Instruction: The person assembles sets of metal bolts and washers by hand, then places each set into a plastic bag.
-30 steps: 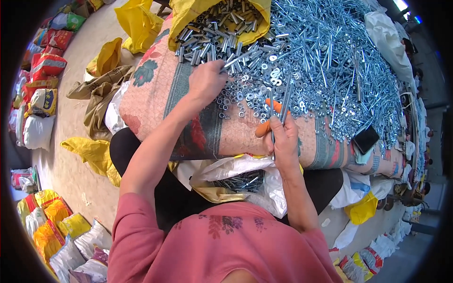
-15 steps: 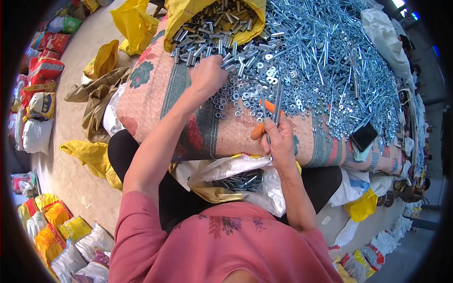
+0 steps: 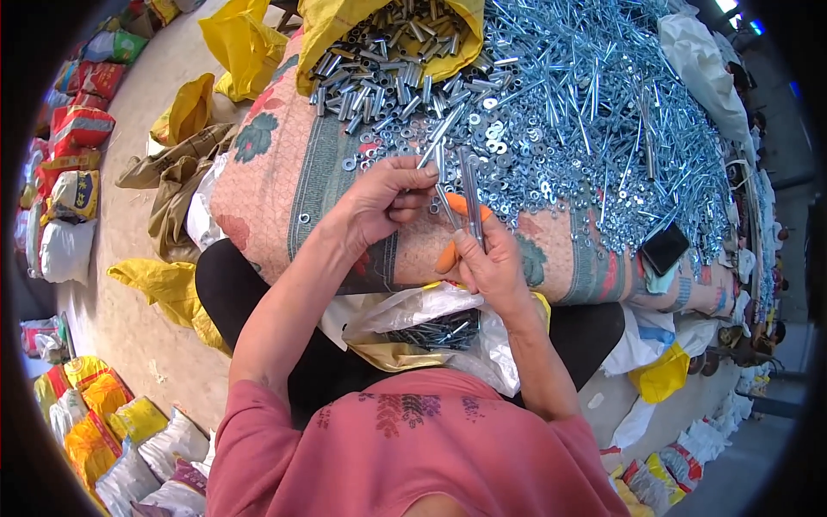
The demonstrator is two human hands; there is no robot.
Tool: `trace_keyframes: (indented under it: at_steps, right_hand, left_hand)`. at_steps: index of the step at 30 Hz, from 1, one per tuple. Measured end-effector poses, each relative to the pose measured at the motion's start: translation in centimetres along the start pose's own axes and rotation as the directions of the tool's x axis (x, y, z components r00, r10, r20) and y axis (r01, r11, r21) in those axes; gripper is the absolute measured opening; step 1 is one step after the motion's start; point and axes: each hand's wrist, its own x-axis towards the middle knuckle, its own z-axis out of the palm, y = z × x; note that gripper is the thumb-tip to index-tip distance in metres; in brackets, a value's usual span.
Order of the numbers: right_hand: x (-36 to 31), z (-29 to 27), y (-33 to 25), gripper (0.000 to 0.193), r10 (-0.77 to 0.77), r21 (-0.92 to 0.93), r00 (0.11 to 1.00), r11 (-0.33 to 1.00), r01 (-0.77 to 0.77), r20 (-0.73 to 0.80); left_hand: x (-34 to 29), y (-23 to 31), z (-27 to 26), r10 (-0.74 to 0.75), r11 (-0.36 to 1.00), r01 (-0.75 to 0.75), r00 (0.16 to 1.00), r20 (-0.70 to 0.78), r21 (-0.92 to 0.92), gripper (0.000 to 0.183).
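My left hand point(image 3: 389, 200) is closed, with a slim silvery metal tube point(image 3: 442, 133) pinched between thumb and forefinger. Close beside it on the right, my right hand point(image 3: 493, 263) grips several long metal bolts point(image 3: 469, 191) that point up and away from me. Orange covers point(image 3: 469, 206) sit on fingers of that hand. One bolt leans toward the left hand's fingertips; whether it touches the tube I cannot tell. Beyond both hands, loose washers and nuts point(image 3: 508, 159) are spread over a flowered padded cloth point(image 3: 345, 164).
Short metal tubes spill from a yellow sack point(image 3: 323, 30) at the far side. A big heap of long bolts point(image 3: 603, 95) covers the right. A dark phone point(image 3: 665, 250) lies at the right edge. In my lap, an open white bag point(image 3: 388, 312) holds bolts.
My left hand has come back from the tube pile toward me and now holds a tube beside the right hand. The right hand has shifted slightly left with its bolts.
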Motion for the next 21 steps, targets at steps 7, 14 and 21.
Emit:
trace_keyframes:
  at_steps: [7,14,21]
  right_hand:
    - [0.3,0.3,-0.4,0.037,-0.020,-0.012,0.998,1.000,0.020,-0.065]
    - [1.0,-1.1,-0.6,0.038,0.070,-0.007,0.998,0.998,-0.070,0.001]
    - [3.1,-1.6,-2.0,0.027,0.204,0.233,0.979,0.951,-0.204,0.024]
  left_hand:
    - [-0.4,-1.1,1.3,-0.001,1.000,0.000,0.996,-0.092,-0.016,0.009]
    - [-0.7,-0.1,1.8,0.120,0.985,-0.095,0.978,-0.173,0.144,0.014]
    - [-0.4,-1.2,2.6,0.231,0.949,-0.164,0.942,-0.242,0.269,0.018]
